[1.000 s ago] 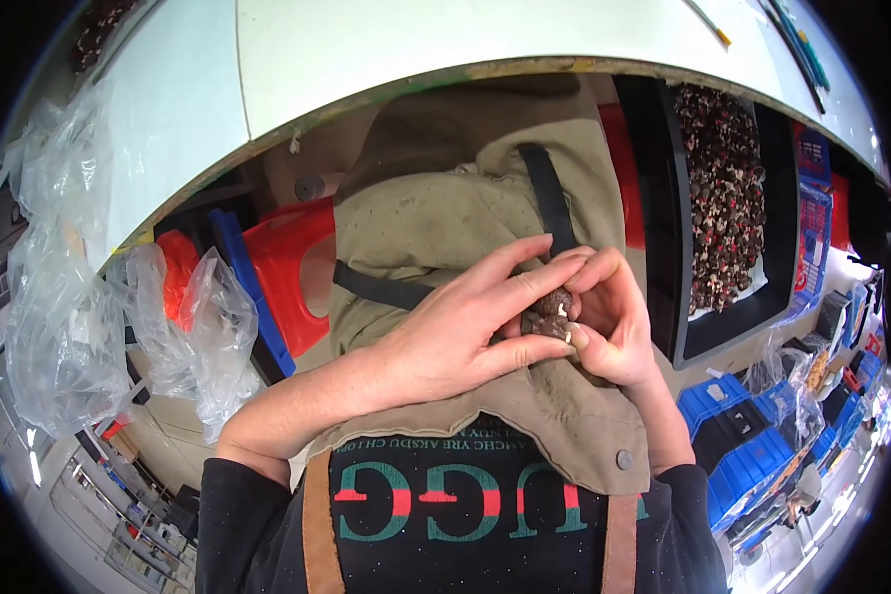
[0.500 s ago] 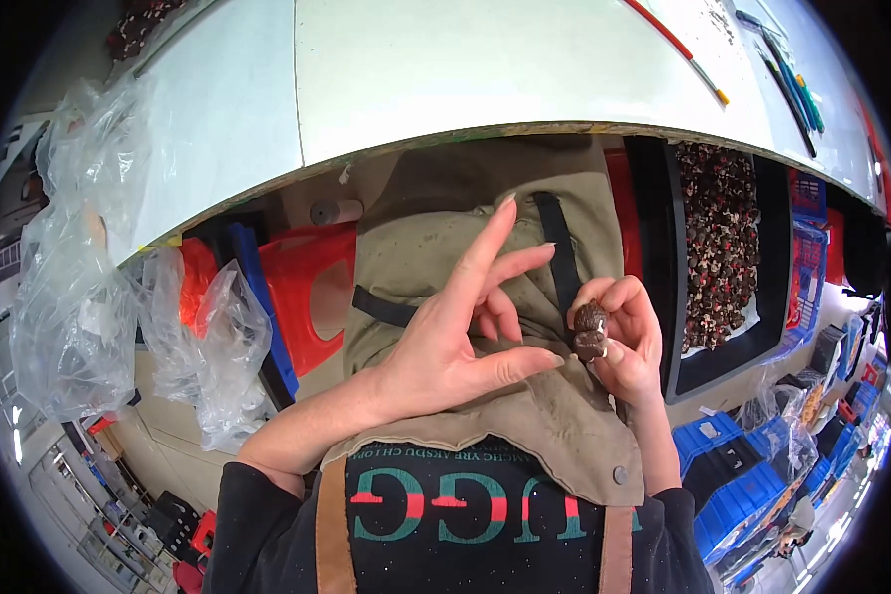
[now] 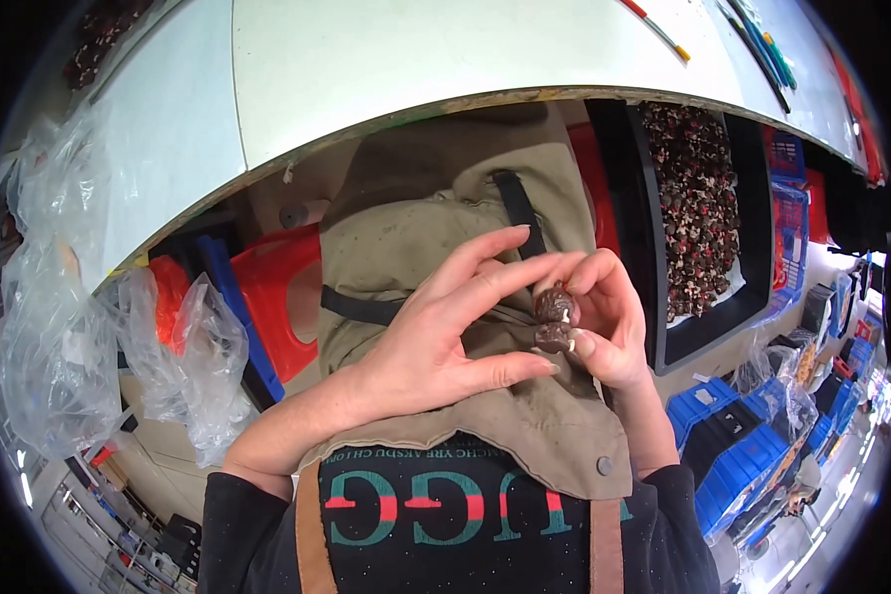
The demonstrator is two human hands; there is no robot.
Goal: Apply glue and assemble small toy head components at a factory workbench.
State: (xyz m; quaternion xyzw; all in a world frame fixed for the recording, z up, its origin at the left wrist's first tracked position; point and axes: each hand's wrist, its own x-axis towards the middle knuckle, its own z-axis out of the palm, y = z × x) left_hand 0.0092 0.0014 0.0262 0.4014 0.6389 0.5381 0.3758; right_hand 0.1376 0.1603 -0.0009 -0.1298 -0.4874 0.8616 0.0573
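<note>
Left hand (image 3: pixel 428 332) back beside the small brown piece (image 3: pixel 554 306)
Its grip spreads wide; the right hand (image 3: pixel 616 322) pinches the piece off the desk's (image 3: pixel 366 59) near edge, so both attend it.

Bright, whitish light fills my view, palest on the worktop (image 3: pixel 386 59), while the space beneath its front edge sinks into shadow. The clear plastic bag (image 3: pixel 59 346) throws back small glints, and white streaks (image 3: pixel 817 544) glare at the lower right. My left grip (image 3: pixel 441 317) and right grip (image 3: pixel 614 322) look evenly lit and fairly sharp. Straight edges bow, distant detail smears, and the corners go black.
</note>
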